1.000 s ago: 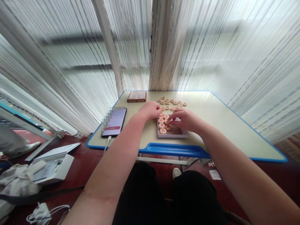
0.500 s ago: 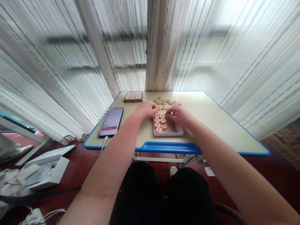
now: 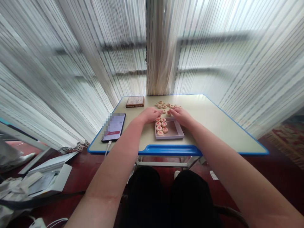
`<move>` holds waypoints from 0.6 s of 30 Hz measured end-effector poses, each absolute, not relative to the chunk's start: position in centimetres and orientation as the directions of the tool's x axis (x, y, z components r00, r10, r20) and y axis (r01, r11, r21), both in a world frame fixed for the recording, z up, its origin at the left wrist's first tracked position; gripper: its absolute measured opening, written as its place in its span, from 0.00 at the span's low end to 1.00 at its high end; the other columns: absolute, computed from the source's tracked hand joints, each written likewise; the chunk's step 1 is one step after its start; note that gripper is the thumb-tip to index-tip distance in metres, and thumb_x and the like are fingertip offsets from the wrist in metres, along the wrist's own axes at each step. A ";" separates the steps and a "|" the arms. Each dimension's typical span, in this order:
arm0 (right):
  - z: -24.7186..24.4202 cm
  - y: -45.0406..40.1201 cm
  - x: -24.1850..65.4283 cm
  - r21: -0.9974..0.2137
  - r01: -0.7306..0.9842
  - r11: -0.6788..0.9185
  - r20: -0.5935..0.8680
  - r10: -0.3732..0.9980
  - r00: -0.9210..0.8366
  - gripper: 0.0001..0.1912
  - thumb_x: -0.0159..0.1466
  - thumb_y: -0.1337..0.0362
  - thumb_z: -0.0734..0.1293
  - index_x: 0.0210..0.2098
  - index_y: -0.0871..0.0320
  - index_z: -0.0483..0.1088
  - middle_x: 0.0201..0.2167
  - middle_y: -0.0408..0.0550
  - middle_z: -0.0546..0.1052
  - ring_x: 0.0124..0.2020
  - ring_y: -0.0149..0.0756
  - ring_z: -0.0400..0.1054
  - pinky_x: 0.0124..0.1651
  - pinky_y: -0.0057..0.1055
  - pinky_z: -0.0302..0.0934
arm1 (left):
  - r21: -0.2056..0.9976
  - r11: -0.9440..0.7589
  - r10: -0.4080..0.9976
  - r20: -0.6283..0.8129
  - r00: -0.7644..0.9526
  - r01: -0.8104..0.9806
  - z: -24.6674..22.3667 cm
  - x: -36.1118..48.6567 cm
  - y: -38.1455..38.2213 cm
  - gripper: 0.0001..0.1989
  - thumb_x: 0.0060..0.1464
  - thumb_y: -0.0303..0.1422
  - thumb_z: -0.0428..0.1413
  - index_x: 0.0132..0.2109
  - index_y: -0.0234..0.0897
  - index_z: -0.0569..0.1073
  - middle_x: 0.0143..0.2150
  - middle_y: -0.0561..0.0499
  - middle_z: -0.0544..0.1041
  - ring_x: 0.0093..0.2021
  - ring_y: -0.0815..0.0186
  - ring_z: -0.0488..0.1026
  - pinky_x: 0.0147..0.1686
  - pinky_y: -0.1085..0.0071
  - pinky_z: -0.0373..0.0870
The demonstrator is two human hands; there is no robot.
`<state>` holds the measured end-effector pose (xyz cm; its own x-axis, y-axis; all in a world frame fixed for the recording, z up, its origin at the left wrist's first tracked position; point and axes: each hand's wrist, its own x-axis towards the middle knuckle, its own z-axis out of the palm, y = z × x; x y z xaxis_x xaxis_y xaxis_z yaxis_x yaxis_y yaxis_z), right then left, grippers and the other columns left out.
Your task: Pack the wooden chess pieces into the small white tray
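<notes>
On the table, a shallow white box [image 3: 175, 137] holds round wooden Chinese chess pieces [image 3: 158, 123] with red characters, arranged in two columns along its left side. My left hand [image 3: 150, 115] is at the box's far left corner, fingers drawn together; whatever they hold is hidden. Just past the box's far edge, my right hand [image 3: 180, 115] has its fingertips closed on a Chinese chess piece [image 3: 168, 114]. A single loose piece [image 3: 164, 111] lies between the two hands. Beyond them several more pieces [image 3: 168, 104] are scattered.
A brown patterned box [image 3: 135, 101] sits at the table's back left. Nearer me on the left lies a phone [image 3: 114, 127] with a white cable [image 3: 108, 146]. A blue tray ledge [image 3: 172, 149] runs along the front edge. An open white carton [image 3: 57, 182] is on the floor at left.
My hands have moved to the far edge of the box, and the right fingertips have come to a loose piece there. The view has shifted slightly.
</notes>
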<state>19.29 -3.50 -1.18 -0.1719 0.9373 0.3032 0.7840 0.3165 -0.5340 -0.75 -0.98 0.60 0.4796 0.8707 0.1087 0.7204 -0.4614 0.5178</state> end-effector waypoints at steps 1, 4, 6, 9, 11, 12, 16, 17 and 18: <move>-1.2 -3.4 19.4 -0.527 0.788 0.319 0.307 0.936 -0.173 0.23 0.67 0.55 0.54 0.40 0.58 0.78 0.44 0.52 0.78 0.52 0.42 0.68 0.57 0.39 0.58 | 0.509 -0.463 0.870 0.106 0.481 0.726 0.7 -0.8 -1.0 0.28 0.56 0.51 0.44 0.35 0.32 0.78 0.31 0.48 0.78 0.33 0.66 0.71 0.34 0.73 0.66; -1.5 -3.0 19.6 -0.492 0.808 0.323 0.295 0.936 -0.194 0.23 0.67 0.56 0.54 0.39 0.58 0.78 0.42 0.52 0.79 0.50 0.41 0.69 0.57 0.39 0.57 | 0.483 -0.464 0.872 0.099 0.480 0.743 0.8 -0.8 -1.1 0.27 0.56 0.50 0.45 0.35 0.32 0.78 0.31 0.48 0.78 0.34 0.65 0.72 0.35 0.73 0.66; -1.7 -2.9 19.7 -0.471 0.814 0.341 0.302 0.929 -0.215 0.23 0.68 0.57 0.54 0.37 0.57 0.79 0.41 0.51 0.80 0.50 0.41 0.68 0.59 0.39 0.55 | 0.467 -0.476 0.867 0.106 0.488 0.745 0.8 -0.8 -1.1 0.26 0.56 0.49 0.45 0.35 0.33 0.78 0.31 0.47 0.78 0.35 0.64 0.72 0.36 0.73 0.66; -1.6 -3.1 19.7 -0.436 0.832 0.343 0.311 0.925 -0.218 0.23 0.67 0.55 0.54 0.37 0.56 0.79 0.40 0.49 0.80 0.51 0.41 0.67 0.59 0.39 0.53 | 0.458 -0.497 0.854 0.107 0.510 0.737 0.7 -0.9 -1.1 0.24 0.57 0.47 0.45 0.36 0.33 0.78 0.34 0.47 0.79 0.36 0.64 0.72 0.36 0.73 0.66; -1.4 -3.3 19.6 -0.424 0.844 0.328 0.279 0.934 -0.224 0.23 0.67 0.52 0.55 0.38 0.55 0.79 0.41 0.47 0.80 0.53 0.42 0.65 0.59 0.38 0.53 | 0.473 -0.485 0.859 0.101 0.502 0.735 0.5 -0.9 -1.0 0.25 0.58 0.47 0.44 0.38 0.34 0.78 0.38 0.46 0.79 0.37 0.64 0.72 0.36 0.72 0.67; -1.3 -3.4 19.6 -0.421 0.847 0.325 0.259 0.938 -0.231 0.23 0.66 0.51 0.55 0.37 0.54 0.79 0.41 0.46 0.80 0.54 0.43 0.64 0.59 0.39 0.52 | 0.486 -0.471 0.866 0.096 0.491 0.736 0.5 -0.9 -0.9 0.25 0.58 0.47 0.43 0.39 0.34 0.78 0.39 0.46 0.79 0.38 0.64 0.72 0.36 0.72 0.67; -1.1 -3.4 19.6 -0.413 0.854 0.315 0.231 0.944 -0.237 0.26 0.67 0.51 0.53 0.33 0.54 0.80 0.39 0.46 0.81 0.52 0.42 0.65 0.60 0.41 0.48 | 0.505 -0.448 0.880 0.107 0.462 0.737 0.5 -0.9 -0.9 0.27 0.60 0.47 0.40 0.41 0.33 0.77 0.44 0.45 0.78 0.42 0.64 0.73 0.41 0.72 0.67; -1.1 -3.3 19.6 -0.407 0.855 0.321 0.238 0.941 -0.240 0.26 0.67 0.52 0.53 0.32 0.55 0.79 0.38 0.47 0.81 0.51 0.41 0.66 0.59 0.42 0.48 | 0.490 -0.459 0.880 0.132 0.457 0.741 0.5 -0.9 -1.0 0.27 0.60 0.47 0.39 0.41 0.33 0.77 0.45 0.44 0.78 0.42 0.64 0.73 0.43 0.71 0.67; -1.1 -3.3 19.6 -0.399 0.854 0.333 0.250 0.936 -0.248 0.26 0.68 0.53 0.53 0.32 0.56 0.79 0.38 0.48 0.81 0.49 0.41 0.68 0.59 0.42 0.48 | 0.467 -0.470 0.878 0.159 0.452 0.749 0.6 -0.9 -1.0 0.27 0.61 0.46 0.39 0.41 0.33 0.77 0.45 0.44 0.78 0.43 0.63 0.72 0.44 0.70 0.67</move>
<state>19.65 -3.30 -1.14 -0.2476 0.9360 0.2500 0.8544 0.3327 -0.3992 -0.95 -1.02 0.59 0.4523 0.8777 0.1587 0.7486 -0.4702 0.4675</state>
